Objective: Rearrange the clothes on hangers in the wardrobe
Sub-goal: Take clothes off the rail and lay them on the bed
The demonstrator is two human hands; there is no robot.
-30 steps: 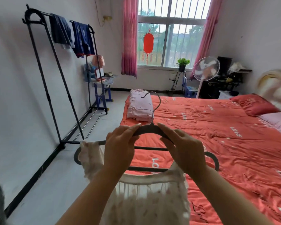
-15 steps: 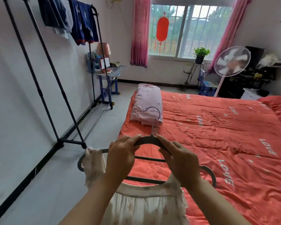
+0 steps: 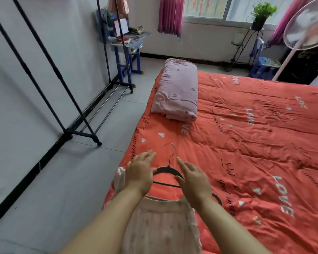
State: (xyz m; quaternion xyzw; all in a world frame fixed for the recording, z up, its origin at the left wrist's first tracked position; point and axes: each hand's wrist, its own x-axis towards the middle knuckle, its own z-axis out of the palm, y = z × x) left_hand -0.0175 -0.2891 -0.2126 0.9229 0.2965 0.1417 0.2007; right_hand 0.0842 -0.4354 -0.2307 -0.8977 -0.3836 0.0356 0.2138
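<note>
While left hand [image 3: 140, 173], right hand [image 3: 193, 180] are hovering open-fingered over hanger [image 3: 165, 169] lying on red bedspread [image 3: 246, 153], clothes rack [image 3: 81, 134] is standing wallside.

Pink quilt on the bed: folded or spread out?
Folded. The pink quilt lies as a thick, compact bundle on the red bedspread, layered edges showing.

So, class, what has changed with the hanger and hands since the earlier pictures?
The hanger with its pale garment came down to the red bedspread; the left hand and right hand loosened their grip on it. The folded pink quilt and clothes rack stayed put.
</note>
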